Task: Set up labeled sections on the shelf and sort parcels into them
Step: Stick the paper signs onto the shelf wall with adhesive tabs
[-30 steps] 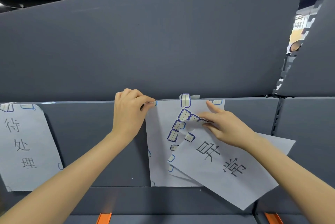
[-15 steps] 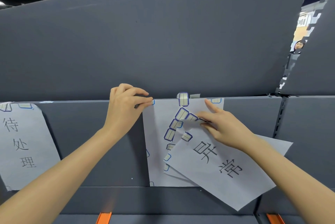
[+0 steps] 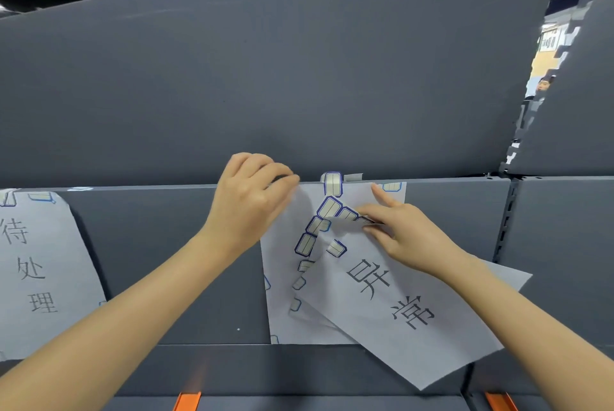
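A white sheet (image 3: 282,284) hangs on the grey shelf's front panel (image 3: 149,261), with a blue-edged sticker (image 3: 332,183) over its top edge. My left hand (image 3: 252,201) has curled fingers and pinches the sheet's top left corner at the panel's rim; the fingertips are blurred. My right hand (image 3: 402,234) holds a loose, tilted sign sheet (image 3: 398,314) with black characters, and under it a strip of blue-edged stickers (image 3: 327,211). Its index finger points up against the hung sheet.
Another sign (image 3: 36,271) with three characters is stuck to the panel at the far left. A slotted upright (image 3: 505,221) divides the shelf on the right. Orange brackets (image 3: 187,402) show at the bottom edge. A person (image 3: 543,85) is visible through a gap at upper right.
My left hand has crept up and a little to the right along the sheet's top corner. My right hand and its papers have hardly moved.
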Demonstrator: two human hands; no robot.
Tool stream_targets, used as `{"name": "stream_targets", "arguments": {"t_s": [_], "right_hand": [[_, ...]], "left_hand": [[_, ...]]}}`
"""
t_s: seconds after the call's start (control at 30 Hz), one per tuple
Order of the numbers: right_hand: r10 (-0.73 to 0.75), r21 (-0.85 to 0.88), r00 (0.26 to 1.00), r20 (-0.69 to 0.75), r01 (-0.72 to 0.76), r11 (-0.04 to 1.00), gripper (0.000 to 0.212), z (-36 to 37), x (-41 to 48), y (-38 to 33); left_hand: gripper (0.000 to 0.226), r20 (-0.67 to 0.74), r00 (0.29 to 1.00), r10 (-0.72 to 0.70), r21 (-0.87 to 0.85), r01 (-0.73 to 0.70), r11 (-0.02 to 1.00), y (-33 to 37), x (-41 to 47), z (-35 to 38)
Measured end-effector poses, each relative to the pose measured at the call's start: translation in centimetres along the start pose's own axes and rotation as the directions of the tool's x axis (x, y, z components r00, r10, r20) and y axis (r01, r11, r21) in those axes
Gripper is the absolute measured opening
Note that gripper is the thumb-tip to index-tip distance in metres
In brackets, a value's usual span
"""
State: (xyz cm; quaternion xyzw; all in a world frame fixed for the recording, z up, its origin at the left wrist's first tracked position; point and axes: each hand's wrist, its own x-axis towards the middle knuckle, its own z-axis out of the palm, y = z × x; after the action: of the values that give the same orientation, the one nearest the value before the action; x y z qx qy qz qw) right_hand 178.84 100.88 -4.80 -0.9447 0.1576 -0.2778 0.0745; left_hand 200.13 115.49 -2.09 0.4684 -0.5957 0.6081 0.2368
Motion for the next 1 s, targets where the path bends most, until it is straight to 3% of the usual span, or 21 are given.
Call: {"name": "stream_targets", "arguments": {"t_s": [0.17, 0.23, 0.4, 0.6, 0.7, 0.8, 0.87, 1.0], "right_hand": [[0.006, 0.098, 1.000, -0.002, -0.006, 0.995, 0.020, 0.0, 0.0, 0.2], [-0.004, 0.095, 1.000, 0.000, 0.004, 0.995, 0.019, 0.0, 0.1, 0.3], [-0.006, 0.096, 1.000, 0.015, 0.005, 0.995, 0.018, 0.1, 0.1, 0.3], [-0.044, 0.095, 0.999, -0.001, 0.044, 0.995, 0.022, 0.4, 0.2, 0.9], [-0.051, 0.074, 0.999, 0.002, 0.051, 0.996, 0.023, 0.3, 0.3, 0.8], [-0.048, 0.026, 0.999, 0.009, 0.048, 0.999, 0.023, 0.1, 0.2, 0.7], [-0.056, 0.009, 0.998, 0.011, 0.056, 0.998, 0.022, 0.0, 0.2, 0.6], [-0.056, -0.005, 0.998, 0.013, 0.056, 0.998, 0.021, -0.2, 0.0, 0.5]], "left_hand": [[0.023, 0.094, 0.981, 0.169, -0.244, -0.142, 0.959, 2.2, 1.9, 2.1], [0.027, 0.154, 0.970, 0.190, -0.307, -0.136, 0.942, 2.4, 2.3, 3.0], [0.019, 0.184, 0.982, 0.045, -0.326, 0.017, 0.945, 2.1, 2.4, 3.7], [0.018, 0.173, 0.984, -0.029, -0.324, 0.085, 0.942, 2.1, 2.5, 3.5], [0.018, 0.233, 0.964, -0.130, -0.361, 0.210, 0.909, 2.2, 2.4, 3.5], [0.027, 0.420, 0.892, -0.170, -0.296, 0.311, 0.903, 2.4, 2.8, 3.3], [0.038, 0.587, 0.790, -0.180, -0.242, 0.383, 0.892, 2.3, 3.6, 2.9], [0.029, 0.769, 0.629, -0.110, -0.307, 0.515, 0.801, 1.9, 4.9, 2.5]]}}
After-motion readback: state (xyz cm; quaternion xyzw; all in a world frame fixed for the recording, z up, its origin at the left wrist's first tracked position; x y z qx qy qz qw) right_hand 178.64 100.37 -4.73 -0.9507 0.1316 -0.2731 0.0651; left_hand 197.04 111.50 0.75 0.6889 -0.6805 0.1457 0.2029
